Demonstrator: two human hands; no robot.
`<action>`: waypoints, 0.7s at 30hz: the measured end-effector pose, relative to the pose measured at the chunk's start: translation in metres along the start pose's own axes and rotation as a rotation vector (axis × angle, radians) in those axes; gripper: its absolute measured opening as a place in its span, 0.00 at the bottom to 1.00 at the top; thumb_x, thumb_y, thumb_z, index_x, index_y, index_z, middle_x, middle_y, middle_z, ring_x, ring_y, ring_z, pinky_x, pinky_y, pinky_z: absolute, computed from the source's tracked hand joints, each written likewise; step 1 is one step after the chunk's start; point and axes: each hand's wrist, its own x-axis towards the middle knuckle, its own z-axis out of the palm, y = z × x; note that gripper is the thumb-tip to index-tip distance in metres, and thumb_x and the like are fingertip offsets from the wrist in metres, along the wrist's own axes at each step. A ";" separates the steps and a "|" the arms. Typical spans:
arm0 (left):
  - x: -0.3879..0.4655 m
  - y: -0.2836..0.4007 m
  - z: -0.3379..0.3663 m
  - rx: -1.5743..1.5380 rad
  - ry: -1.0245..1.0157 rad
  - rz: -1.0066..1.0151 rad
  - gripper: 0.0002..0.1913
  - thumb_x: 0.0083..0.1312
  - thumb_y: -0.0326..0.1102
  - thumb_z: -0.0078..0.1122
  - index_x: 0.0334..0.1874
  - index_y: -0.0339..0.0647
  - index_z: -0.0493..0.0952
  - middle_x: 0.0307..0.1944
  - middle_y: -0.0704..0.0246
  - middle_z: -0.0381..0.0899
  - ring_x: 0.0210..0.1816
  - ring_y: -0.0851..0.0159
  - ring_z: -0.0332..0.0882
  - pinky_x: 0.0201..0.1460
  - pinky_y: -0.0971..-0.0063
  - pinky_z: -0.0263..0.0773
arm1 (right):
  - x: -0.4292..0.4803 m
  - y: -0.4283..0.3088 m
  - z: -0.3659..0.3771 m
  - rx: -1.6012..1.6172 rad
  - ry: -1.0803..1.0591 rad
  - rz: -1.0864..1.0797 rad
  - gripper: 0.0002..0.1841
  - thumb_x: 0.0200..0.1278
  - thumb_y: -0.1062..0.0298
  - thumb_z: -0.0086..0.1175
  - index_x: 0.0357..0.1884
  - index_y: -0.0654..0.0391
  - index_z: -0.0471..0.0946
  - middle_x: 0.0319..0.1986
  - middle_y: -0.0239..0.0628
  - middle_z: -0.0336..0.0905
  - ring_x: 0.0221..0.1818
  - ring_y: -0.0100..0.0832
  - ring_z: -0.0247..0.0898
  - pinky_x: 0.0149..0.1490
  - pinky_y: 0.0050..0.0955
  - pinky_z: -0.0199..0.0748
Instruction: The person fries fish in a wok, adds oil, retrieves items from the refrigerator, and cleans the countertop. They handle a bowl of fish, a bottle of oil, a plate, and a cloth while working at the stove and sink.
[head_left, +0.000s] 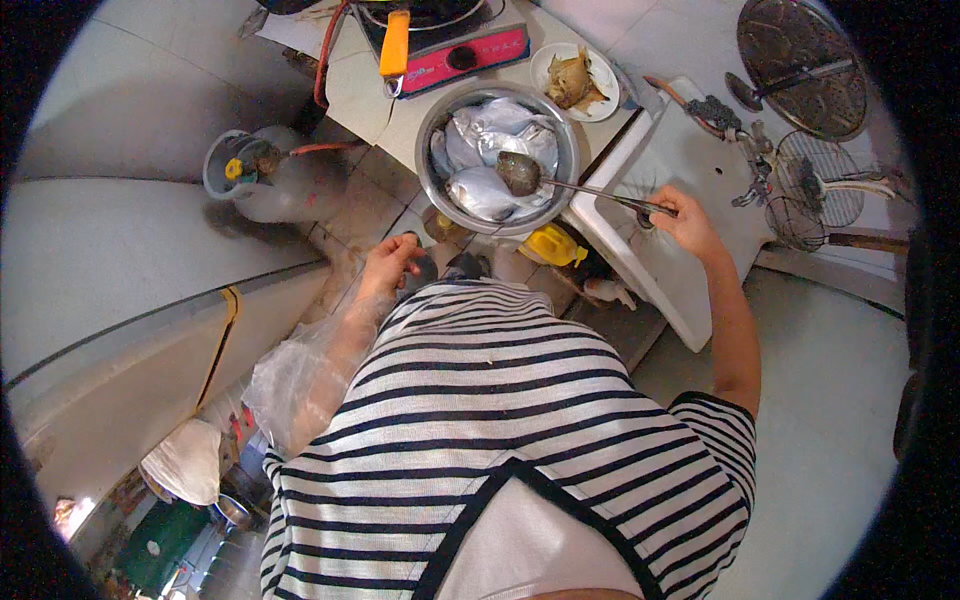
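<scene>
My right hand (677, 220) grips the long metal handle of a ladle (519, 174) from the right. The ladle's bowl, darkish grey-green inside, is over several silvery whole fish (487, 135) in a round stainless steel basin (571, 150). Whether the bowl touches the fish is hard to tell. My left hand (390, 262) hangs in front of my waist, left of the basin and apart from it, with its fingers curled. A small dark patch shows at its fingertips, and I cannot tell if it holds anything. A clear plastic bag or sleeve (300, 367) hangs about my left forearm.
Behind the basin a pan with an orange handle (394, 45) sits on a gas stove (465, 60). A plate (611, 75) bears a browned fish. At right is a white sink (637, 277) with a tap (757, 165). A yellow-filled jug (553, 246) stands below; a bucket (217, 176) is left.
</scene>
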 end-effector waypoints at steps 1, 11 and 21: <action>0.000 0.000 0.000 0.004 -0.002 -0.006 0.16 0.67 0.48 0.54 0.47 0.42 0.74 0.36 0.71 0.79 0.23 0.78 0.70 0.15 0.87 0.55 | -0.002 0.004 0.001 -0.030 0.029 -0.012 0.12 0.52 0.72 0.58 0.39 0.61 0.74 0.30 0.29 0.75 0.35 0.25 0.70 0.42 0.27 0.69; 0.005 0.006 0.003 0.066 0.012 -0.035 0.16 0.67 0.46 0.53 0.48 0.42 0.74 0.35 0.72 0.79 0.23 0.77 0.70 0.16 0.87 0.55 | -0.010 0.035 0.037 0.031 0.079 0.068 0.12 0.53 0.73 0.58 0.41 0.60 0.74 0.34 0.32 0.75 0.38 0.25 0.69 0.45 0.25 0.67; 0.005 0.011 0.007 0.086 0.000 -0.020 0.18 0.66 0.48 0.54 0.48 0.42 0.74 0.37 0.72 0.79 0.24 0.78 0.69 0.17 0.86 0.55 | -0.022 0.062 0.093 0.154 0.225 -0.042 0.12 0.55 0.75 0.58 0.42 0.59 0.73 0.34 0.32 0.76 0.39 0.24 0.70 0.46 0.26 0.68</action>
